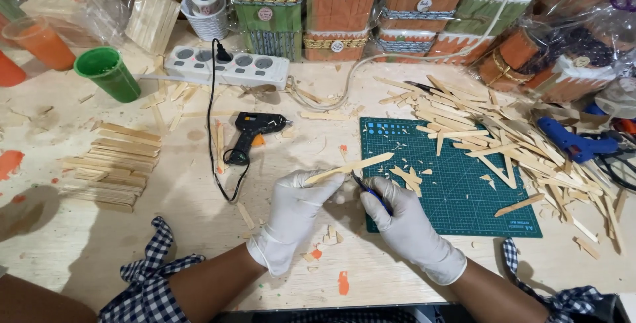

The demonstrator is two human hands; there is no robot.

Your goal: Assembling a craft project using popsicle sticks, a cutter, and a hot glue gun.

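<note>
- The left hand [291,214], in a white glove, is clamped on one end of a flat wooden stick [348,167], which juts up and to the right of it, above the desk [199,230].
- The right hand [404,223], also gloved, is closed around a small blue-handled knife [366,189], whose tip meets the stick just beside the left fingers.
- Under and beyond the right hand lies a green cutting mat [457,197] strewn with wood chips.
- Farther right of that hand is a loose heap of sticks [530,151].
- Beyond the left hand rests a black glue gun [252,131]; well to its left, a neat stack of sticks [112,164].
</note>
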